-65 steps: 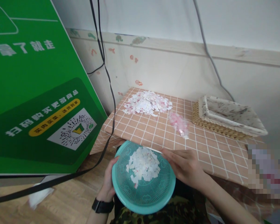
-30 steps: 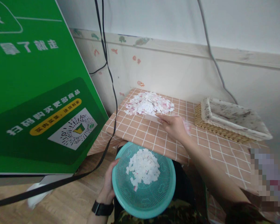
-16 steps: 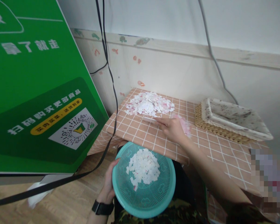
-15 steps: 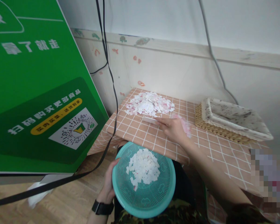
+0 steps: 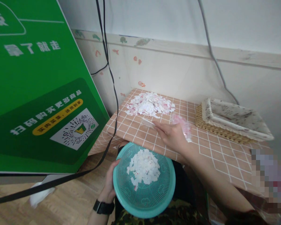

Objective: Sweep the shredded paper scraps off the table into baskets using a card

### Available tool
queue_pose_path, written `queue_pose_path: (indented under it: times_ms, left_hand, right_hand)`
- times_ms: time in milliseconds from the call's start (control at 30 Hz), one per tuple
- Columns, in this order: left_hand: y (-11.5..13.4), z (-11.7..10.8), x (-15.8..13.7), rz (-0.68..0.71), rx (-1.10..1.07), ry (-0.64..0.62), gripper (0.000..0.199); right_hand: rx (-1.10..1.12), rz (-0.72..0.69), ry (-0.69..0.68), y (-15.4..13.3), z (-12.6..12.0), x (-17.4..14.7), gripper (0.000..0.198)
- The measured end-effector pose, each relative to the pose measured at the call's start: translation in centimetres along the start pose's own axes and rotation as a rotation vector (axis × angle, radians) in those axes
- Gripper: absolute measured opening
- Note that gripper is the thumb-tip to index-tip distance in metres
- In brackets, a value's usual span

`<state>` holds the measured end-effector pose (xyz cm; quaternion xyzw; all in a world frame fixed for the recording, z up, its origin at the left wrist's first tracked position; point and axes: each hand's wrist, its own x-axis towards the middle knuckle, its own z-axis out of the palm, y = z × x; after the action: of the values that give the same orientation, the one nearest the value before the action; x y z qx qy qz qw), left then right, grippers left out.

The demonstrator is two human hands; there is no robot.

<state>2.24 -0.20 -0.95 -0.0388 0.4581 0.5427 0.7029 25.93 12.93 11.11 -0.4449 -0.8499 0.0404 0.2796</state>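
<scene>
My left hand point(image 5: 110, 179) grips the left rim of a round turquoise plastic colander point(image 5: 145, 204), its fingers partly hidden under the rim. A heap of small white paper scraps point(image 5: 144, 167) lies in it. Above the table, my right hand point(image 5: 172, 134) pinches a flat, thin white piece point(image 5: 148, 122), perhaps card or plastic. Just beyond that piece is a bigger pile of torn white and pinkish paper point(image 5: 150, 104). Beside my right hand lies a crinkled, pinkish, see-through bag or wrapping point(image 5: 182, 125).
A brown checked cloth covers the table point(image 5: 213, 159). At the back right stands a wicker basket point(image 5: 227, 131) with a patterned lining. To the left rises a green printed panel point(image 5: 37, 93). A black strap point(image 5: 103, 156) hangs down in front of it.
My right hand has shifted slightly left and nearer to me, and the white piece has turned a little with it. The colander and the paper piles stay nearly the same.
</scene>
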Motion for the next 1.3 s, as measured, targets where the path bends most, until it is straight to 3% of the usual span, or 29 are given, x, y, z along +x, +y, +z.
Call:
queue_pose_path:
  times_ms: [133,233,400,533,700,867,967,1100,1200,1300]
  left_hand:
    - [-0.2,-0.2,0.1,-0.009,-0.003,0.007,0.012]
    - [-0.2,-0.4,-0.1,0.0,0.009,-0.001,0.013]
    - [-0.1,-0.8,-0.9,-0.025,0.065,0.002,0.015]
    - [-0.3,-1.0,-2.4,0.006,0.081,0.069,0.009]
    - [-0.7,-2.0,-4.7,-0.052,0.102,0.123,0.012]
    - [-0.4,-2.3,-7.5,-0.101,0.106,0.188,0.014]
    - [0.3,-1.5,-9.3,-0.069,0.132,0.228,0.013]
    - [1.4,-0.1,-10.6,0.006,0.18,0.264,0.013]
    - [2.1,0.8,-10.6,0.039,0.2,0.27,0.013]
    - [2.7,2.0,-10.5,0.077,0.222,0.296,0.011]
  right_hand:
    - [0.057,0.105,0.033,-4.3,2.3,0.4,0.041]
    - [0.073,0.298,0.055,-5.1,3.7,0.6,0.04]
    - [0.098,0.529,0.155,-1.5,3.0,-0.8,0.04]
    - [0.089,0.562,0.24,2.4,1.1,-2.4,0.039]
    - [0.021,0.545,0.32,6.1,-1.1,-3.5,0.038]
    - [0.051,0.514,0.397,5.7,-1.3,-3.3,0.038]
    - [0.124,0.503,0.319,4.4,-0.5,-3.1,0.038]
    - [0.102,0.616,0.286,4.5,-0.1,-3.5,0.042]
    - [0.092,0.673,0.337,6.0,-1.3,-4.0,0.044]
    - [0.214,0.736,0.418,7.5,-4.0,-4.7,0.044]
